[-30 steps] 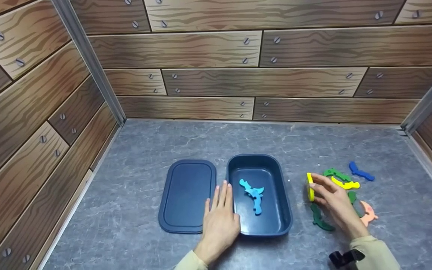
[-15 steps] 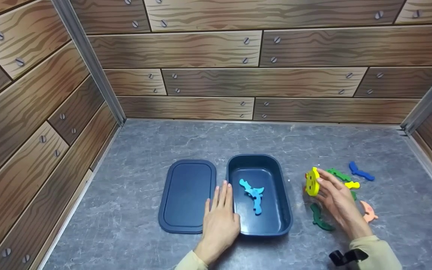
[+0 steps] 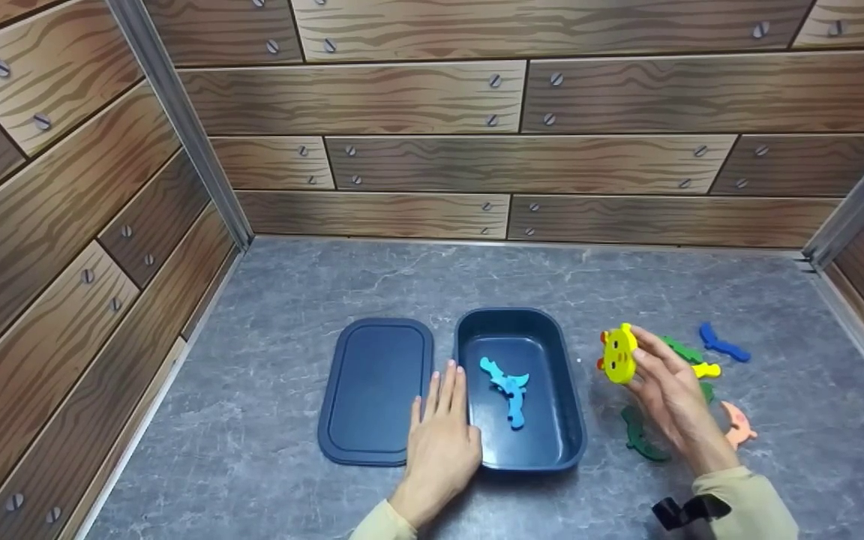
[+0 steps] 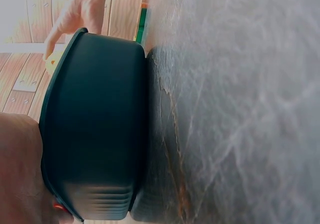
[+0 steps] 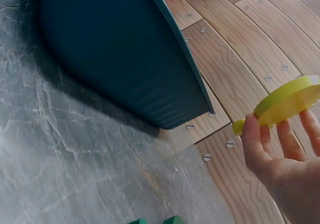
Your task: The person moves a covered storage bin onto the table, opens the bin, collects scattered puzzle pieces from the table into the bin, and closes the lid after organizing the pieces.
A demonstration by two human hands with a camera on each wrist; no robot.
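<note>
We're likely at transfer — our right hand (image 3: 676, 405) pinches a flat yellow animal-faced piece (image 3: 619, 357), raised right of the dark-blue rectangular box (image 3: 541, 367); our left hand (image 3: 442, 444), fingers straight, touches its side. Next probably calls for moving left.

The right hand (image 3: 673, 399) partly hides the yellow piece (image 3: 708, 370) lying behind it.

The right hand (image 5: 287, 166) pinches a yellow disc (image 5: 287, 103) by its edge, a small knob jutting from the disc near the thumb; apart from it, a dark blue-green box (image 5: 115, 49) stands on a grey, marbled table (image 5: 75, 159); behind runs a wall (image 5: 240, 44) of wood-look planks with screws; two green bits (image 5: 173, 220) poke in at the bottom edge, mostly cut off.
</note>
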